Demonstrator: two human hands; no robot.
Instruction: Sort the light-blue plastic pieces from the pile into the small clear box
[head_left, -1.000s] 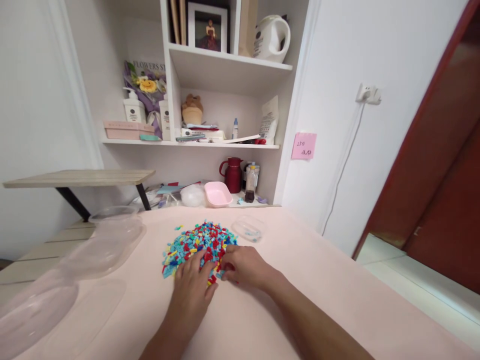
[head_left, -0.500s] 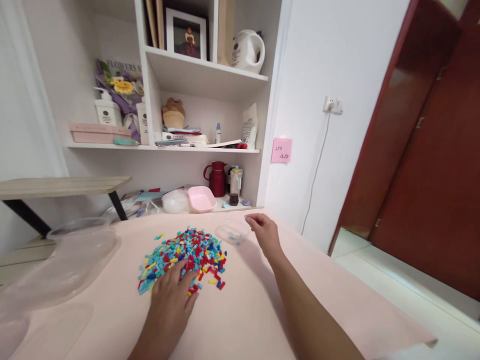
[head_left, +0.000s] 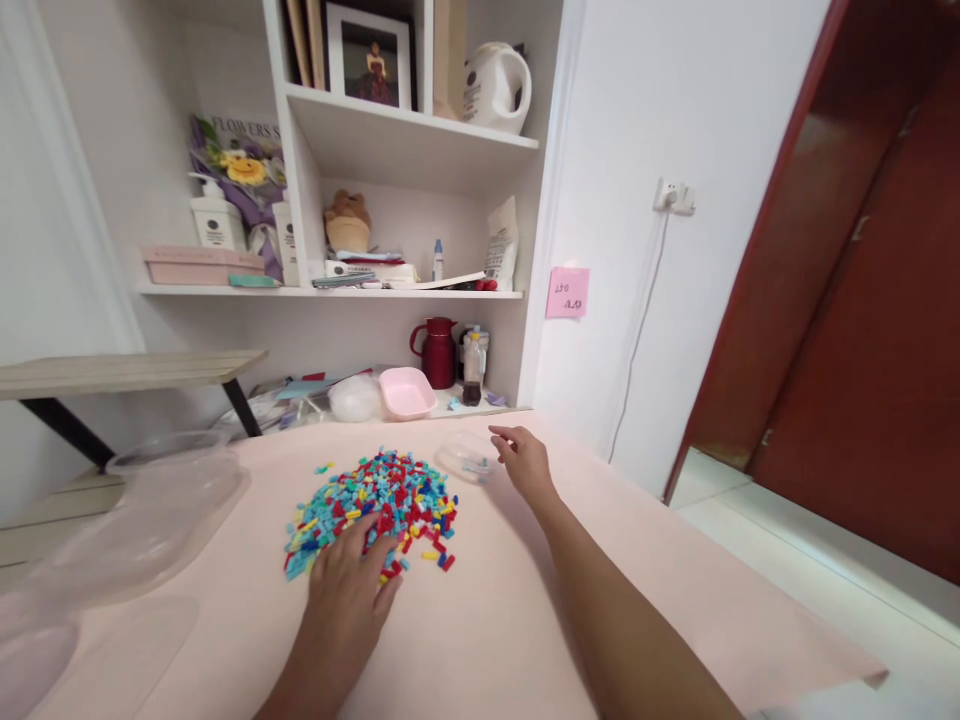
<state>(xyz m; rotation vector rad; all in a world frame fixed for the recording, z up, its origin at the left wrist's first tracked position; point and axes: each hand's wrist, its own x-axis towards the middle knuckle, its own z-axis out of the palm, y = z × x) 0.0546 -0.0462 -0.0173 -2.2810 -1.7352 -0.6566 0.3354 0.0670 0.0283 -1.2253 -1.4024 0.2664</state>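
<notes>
A heap of small red, blue, teal and yellow beads (head_left: 375, 500) lies on the pink tabletop (head_left: 510, 620). My left hand (head_left: 346, 580) rests flat on the near edge of the heap, fingers spread among the pieces. My right hand (head_left: 523, 460) reaches out to the right of the heap, fingers loosely curled, right beside a small clear plastic dish (head_left: 465, 458) that holds a few blue pieces. Nothing shows between those fingers.
Large clear plastic lids and trays (head_left: 150, 500) lie at the table's left. Behind stand a pink bowl (head_left: 406, 390), a red jug (head_left: 437, 352), a bottle (head_left: 472, 368) and white shelves (head_left: 405, 140). A wooden side table (head_left: 127, 365) is left, a red door (head_left: 870, 300) right.
My right hand left the heap and travelled to the clear dish at the right, then drew back slightly. My left hand stayed on the heap. The view turned right.
</notes>
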